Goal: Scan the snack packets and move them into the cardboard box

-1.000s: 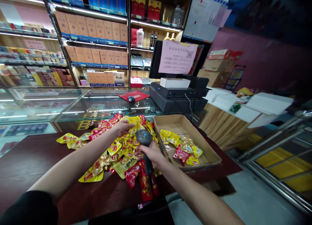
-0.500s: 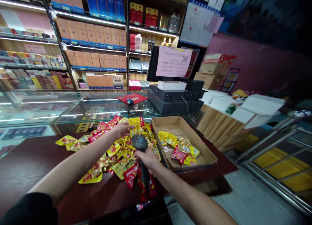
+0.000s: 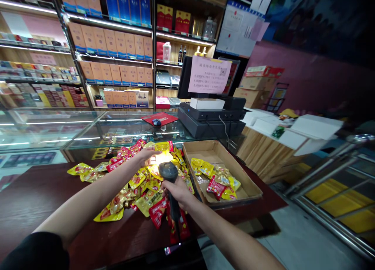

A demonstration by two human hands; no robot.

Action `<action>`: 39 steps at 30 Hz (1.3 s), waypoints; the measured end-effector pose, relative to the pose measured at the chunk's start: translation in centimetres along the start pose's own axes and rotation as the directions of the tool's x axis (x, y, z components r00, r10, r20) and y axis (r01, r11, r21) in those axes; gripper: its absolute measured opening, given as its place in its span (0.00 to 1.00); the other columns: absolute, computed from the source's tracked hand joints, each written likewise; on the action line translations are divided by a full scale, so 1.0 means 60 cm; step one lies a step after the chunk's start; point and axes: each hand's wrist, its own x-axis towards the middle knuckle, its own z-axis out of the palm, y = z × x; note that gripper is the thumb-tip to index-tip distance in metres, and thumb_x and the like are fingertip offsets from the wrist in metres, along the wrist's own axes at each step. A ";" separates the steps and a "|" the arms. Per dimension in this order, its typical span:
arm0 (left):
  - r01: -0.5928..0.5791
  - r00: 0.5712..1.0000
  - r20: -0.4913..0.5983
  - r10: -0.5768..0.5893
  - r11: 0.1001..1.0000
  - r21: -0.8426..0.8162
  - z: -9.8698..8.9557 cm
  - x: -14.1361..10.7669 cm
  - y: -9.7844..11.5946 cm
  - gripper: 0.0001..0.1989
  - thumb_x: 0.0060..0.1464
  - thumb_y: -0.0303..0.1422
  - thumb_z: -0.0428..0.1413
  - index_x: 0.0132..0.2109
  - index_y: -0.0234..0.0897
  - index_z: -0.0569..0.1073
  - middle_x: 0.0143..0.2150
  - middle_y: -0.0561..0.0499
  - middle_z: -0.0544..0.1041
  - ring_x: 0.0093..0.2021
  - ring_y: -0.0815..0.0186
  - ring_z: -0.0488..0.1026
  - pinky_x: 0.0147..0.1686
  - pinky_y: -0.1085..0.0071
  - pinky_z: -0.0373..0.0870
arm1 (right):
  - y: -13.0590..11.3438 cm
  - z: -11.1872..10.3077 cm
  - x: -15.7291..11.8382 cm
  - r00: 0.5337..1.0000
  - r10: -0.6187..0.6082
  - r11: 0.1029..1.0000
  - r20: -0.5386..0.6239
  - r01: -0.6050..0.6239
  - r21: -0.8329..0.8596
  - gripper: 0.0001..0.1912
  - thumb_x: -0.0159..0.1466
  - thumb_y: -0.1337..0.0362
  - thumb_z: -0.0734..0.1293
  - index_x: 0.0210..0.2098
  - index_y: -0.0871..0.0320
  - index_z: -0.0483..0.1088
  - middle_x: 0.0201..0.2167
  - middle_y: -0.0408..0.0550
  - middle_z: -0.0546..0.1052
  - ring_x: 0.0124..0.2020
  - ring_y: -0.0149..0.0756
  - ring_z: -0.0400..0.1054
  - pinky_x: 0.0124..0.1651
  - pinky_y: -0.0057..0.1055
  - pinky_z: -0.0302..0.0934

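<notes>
My right hand (image 3: 177,192) is wrapped round the handle of a black barcode scanner (image 3: 168,170), its head facing away from me. Bright light from the scanner falls on a yellow snack packet (image 3: 163,146), which my left hand (image 3: 147,156) grips by its left side just beyond the scanner head. Under and around both hands spreads a heap of yellow, red and gold snack packets (image 3: 149,184). To the right, a shallow cardboard box (image 3: 243,178) holds several similar packets (image 3: 205,167).
Behind the heap is a glass counter (image 3: 123,125) with a red mouse pad (image 3: 164,117) and mouse. A monitor bearing a pink notice (image 3: 208,75) stands above a black cash drawer (image 3: 209,125). Shelves of boxes (image 3: 117,41) line the back; a metal railing (image 3: 331,184) runs at right.
The scanner's light has come on and brightly lights the packet in my left hand. The packet appears tilted flatter than before; both hands stay nearly in place.
</notes>
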 end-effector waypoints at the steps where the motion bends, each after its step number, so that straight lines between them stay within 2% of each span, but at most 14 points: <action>1: 0.002 1.000 0.001 -0.002 1.000 -0.003 0.000 -0.001 0.001 0.27 0.27 0.30 0.70 0.33 0.39 0.62 0.24 0.59 0.70 0.20 0.71 0.70 0.23 0.74 0.67 | 0.000 0.000 0.000 1.000 -0.001 1.000 0.002 0.001 0.006 0.03 0.46 0.69 0.65 0.20 0.57 0.64 0.10 0.38 0.65 0.13 0.30 0.61 0.17 0.25 0.53; 4: 0.009 1.000 0.004 -0.009 1.000 -0.007 0.002 -0.011 0.006 0.24 0.30 0.31 0.69 0.31 0.38 0.62 0.23 0.59 0.69 0.20 0.72 0.69 0.22 0.75 0.67 | -0.002 -0.004 0.001 1.000 -0.020 0.999 -0.004 0.020 0.051 0.04 0.45 0.67 0.67 0.22 0.58 0.66 0.12 0.39 0.67 0.16 0.32 0.64 0.18 0.26 0.53; 8: 0.055 0.998 0.040 -0.055 0.998 0.018 0.016 -0.045 0.012 0.21 0.33 0.30 0.68 0.29 0.37 0.63 0.23 0.58 0.70 0.19 0.74 0.68 0.20 0.78 0.66 | -0.016 -0.028 0.006 0.973 -0.181 0.968 -0.147 0.202 0.147 0.08 0.44 0.67 0.68 0.26 0.60 0.70 0.20 0.40 0.72 0.21 0.29 0.64 0.24 0.25 0.56; 10: 0.098 0.991 0.095 -0.098 0.995 0.006 0.031 -0.066 0.010 0.19 0.35 0.29 0.68 0.30 0.36 0.65 0.24 0.57 0.72 0.21 0.73 0.69 0.22 0.77 0.68 | -0.024 -0.048 0.008 0.957 -0.168 0.954 -0.237 0.218 0.204 0.09 0.43 0.69 0.69 0.27 0.60 0.71 0.19 0.39 0.72 0.20 0.26 0.61 0.24 0.24 0.55; 12: 0.127 0.979 0.161 -0.122 0.992 -0.019 0.053 -0.087 0.004 0.17 0.37 0.29 0.67 0.32 0.36 0.67 0.26 0.54 0.74 0.23 0.71 0.71 0.23 0.76 0.69 | -0.030 -0.071 0.004 0.963 -0.105 0.943 -0.249 0.176 0.284 0.12 0.43 0.69 0.69 0.29 0.61 0.73 0.19 0.39 0.71 0.20 0.25 0.60 0.23 0.23 0.53; 18: 0.248 0.902 0.399 -0.165 0.954 -0.167 0.147 -0.118 -0.006 0.09 0.51 0.33 0.58 0.39 0.33 0.72 0.38 0.44 0.77 0.36 0.63 0.76 0.35 0.68 0.73 | -0.035 -0.157 -0.039 0.971 -0.077 0.900 -0.226 0.166 0.403 0.18 0.45 0.65 0.73 0.37 0.59 0.74 0.27 0.43 0.76 0.25 0.28 0.66 0.28 0.24 0.59; 21: 0.345 0.858 0.463 -0.222 0.917 -0.200 0.205 -0.113 -0.006 0.15 0.57 0.40 0.51 0.40 0.31 0.73 0.37 0.41 0.77 0.37 0.62 0.75 0.38 0.68 0.72 | -0.039 -0.212 -0.059 0.952 -0.128 0.891 -0.279 0.234 0.389 0.18 0.46 0.64 0.74 0.37 0.59 0.74 0.31 0.45 0.77 0.29 0.31 0.70 0.31 0.25 0.62; 24: 0.393 0.834 0.484 -0.264 0.901 -0.185 0.266 -0.101 -0.014 0.22 0.58 0.45 0.46 0.41 0.29 0.73 0.37 0.39 0.77 0.38 0.61 0.75 0.40 0.66 0.71 | -0.041 -0.265 -0.074 0.924 -0.169 0.883 -0.344 0.296 0.363 0.18 0.46 0.63 0.74 0.37 0.60 0.74 0.39 0.49 0.78 0.37 0.37 0.72 0.38 0.28 0.65; 28: 0.409 0.815 0.507 -0.280 0.898 -0.162 0.336 -0.084 -0.035 0.23 0.57 0.47 0.46 0.41 0.30 0.73 0.41 0.38 0.76 0.45 0.57 0.73 0.43 0.64 0.69 | -0.036 -0.323 -0.091 0.915 -0.137 0.873 -0.379 0.292 0.390 0.19 0.47 0.62 0.74 0.39 0.60 0.74 0.37 0.49 0.78 0.38 0.40 0.73 0.41 0.32 0.66; 30: 0.387 0.841 0.466 -0.275 0.907 -0.163 0.358 -0.077 -0.047 0.21 0.57 0.46 0.47 0.43 0.32 0.72 0.46 0.39 0.75 0.50 0.57 0.70 0.46 0.64 0.67 | -0.029 -0.348 -0.097 0.890 -0.147 0.866 -0.431 0.327 0.378 0.19 0.47 0.63 0.74 0.39 0.59 0.74 0.37 0.49 0.78 0.39 0.39 0.72 0.43 0.32 0.65; 32: 0.352 0.892 0.356 -0.277 0.921 -0.166 0.367 -0.072 -0.058 0.19 0.57 0.45 0.49 0.44 0.34 0.71 0.52 0.42 0.71 0.55 0.58 0.65 0.49 0.63 0.65 | -0.021 -0.367 -0.102 0.862 -0.149 0.867 -0.485 0.350 0.355 0.19 0.48 0.63 0.73 0.40 0.58 0.74 0.39 0.48 0.78 0.40 0.39 0.72 0.42 0.32 0.65; 34: 0.341 0.922 0.256 -0.291 0.923 -0.177 0.361 -0.072 -0.064 0.18 0.56 0.44 0.50 0.46 0.35 0.69 0.56 0.42 0.68 0.58 0.58 0.61 0.51 0.62 0.63 | -0.016 -0.379 -0.106 0.855 -0.144 0.871 -0.498 0.349 0.347 0.19 0.48 0.63 0.73 0.40 0.58 0.74 0.41 0.48 0.78 0.42 0.40 0.72 0.43 0.32 0.65; 36: 0.348 0.927 0.225 -0.301 0.914 -0.211 0.342 -0.079 -0.064 0.19 0.56 0.44 0.50 0.47 0.34 0.69 0.57 0.41 0.66 0.59 0.57 0.61 0.51 0.61 0.63 | -0.015 -0.379 -0.109 0.867 -0.157 0.868 -0.473 0.350 0.353 0.18 0.49 0.63 0.73 0.40 0.57 0.74 0.43 0.49 0.77 0.46 0.41 0.70 0.45 0.33 0.65; 39: 0.338 0.933 0.231 -0.277 0.897 -0.286 0.297 -0.107 -0.051 0.20 0.55 0.43 0.50 0.48 0.32 0.68 0.53 0.39 0.69 0.56 0.57 0.64 0.50 0.61 0.66 | -0.021 -0.359 -0.109 0.901 -0.173 0.863 -0.397 0.333 0.379 0.18 0.49 0.64 0.72 0.41 0.57 0.74 0.47 0.50 0.75 0.51 0.45 0.67 0.48 0.35 0.64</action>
